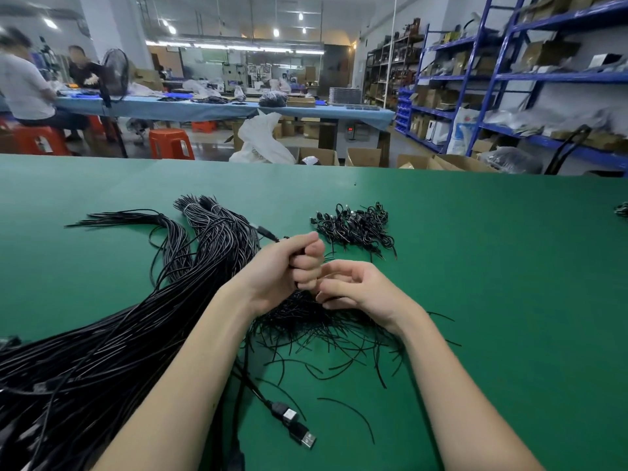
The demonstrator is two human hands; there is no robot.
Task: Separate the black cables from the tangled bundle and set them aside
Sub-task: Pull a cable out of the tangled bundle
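Workshop shelving and blue-covered benches fill the background, and up front a broad green matte tabletop [475, 266] carries all the cabling. The left hand [285, 266] is a closed fist, its fingers [307, 263] curled tight round a gathered group of thin black cables whose ends spray out on the table beneath the fist. A plug tip pokes out just beyond its thumb. The right hand [353, 287] sits just beside it, fingertips [326, 288] bent inward and nearly touching the left knuckles. Whether they pinch a strand cannot be told; any wire there is hidden.

Left of the fist, the thick tangled bundle of long black rubber-sheathed cables [119, 334] sweeps away under the left forearm. Beyond the fingertips lies a small heap of short black coiled leads [353, 229], probably the set-aside pile. Nearer than both wrists lie loose black wire offcuts [333, 348] and a black USB plug with a silver metal end [299, 433].

The risk, as I judge it: pulling one strand while the fist clamps many could drag neighbours along or tighten the knot, and the forearm resting across the bundle could snag cables and sweep them into the sorted heap.
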